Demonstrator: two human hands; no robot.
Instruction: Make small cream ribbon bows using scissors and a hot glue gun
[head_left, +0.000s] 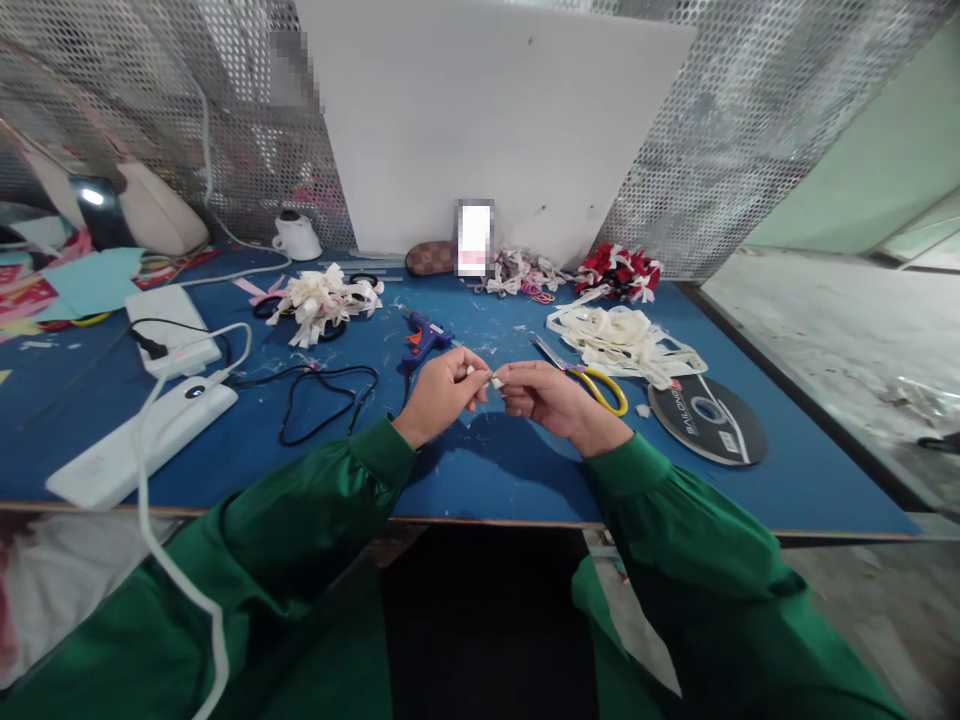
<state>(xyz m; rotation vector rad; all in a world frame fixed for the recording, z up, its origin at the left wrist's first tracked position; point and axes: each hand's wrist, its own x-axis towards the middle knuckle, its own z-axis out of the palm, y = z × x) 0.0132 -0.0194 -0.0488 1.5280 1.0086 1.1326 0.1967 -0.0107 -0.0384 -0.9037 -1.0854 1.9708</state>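
Note:
My left hand (pixel 444 392) and my right hand (pixel 551 402) meet over the blue table (pixel 480 490), fingertips almost touching. Between them is a small white piece (pixel 496 382), pinched by the fingers of both hands; it looks like ribbon, but its shape is mostly hidden. Just behind my left hand lies a blue glue gun (pixel 426 338). Scissors with yellow handles (pixel 604 388) rest beside my right hand. Farther right is a loose heap of cream ribbon (pixel 622 340), partly over a black round reel (pixel 709 420).
White power strips (pixel 142 440) with cables lie at the left. Bundles of cream bows (pixel 322 303) and red bows (pixel 619 270) sit toward the back. A lit phone (pixel 474 240) leans near a brown checked case (pixel 430 258). A white board (pixel 495 120) stands behind.

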